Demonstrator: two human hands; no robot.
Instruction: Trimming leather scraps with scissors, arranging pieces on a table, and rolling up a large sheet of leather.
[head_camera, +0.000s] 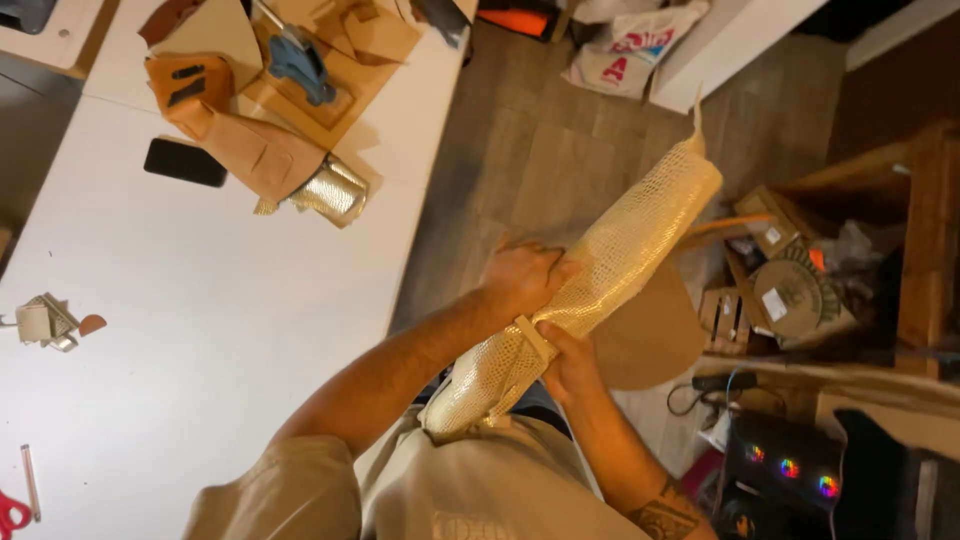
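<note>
Rolled gold scaly sheet (600, 265), pointing toward 1 o'clock over the floor (530, 150), right of the white table (200, 330). Left hand (520, 278) wrapped firmly around the middle; right hand (568, 362) clamped lower, near a band. Probably light, soft, bending easily, slightly slippery; best held mid-roll with both hands.

— What does the roll look like?
— The roll of pale gold, scale-embossed leather (600, 270) is long and tightly wound, shiny all over.
— How does it sit?
— Tilted, its near end low against the person's chest, its far end up to the right, tapering into a thin point over the wooden floor.
— Anything around it?
— A tan strap (533, 338) crosses it near the lower end.
</note>
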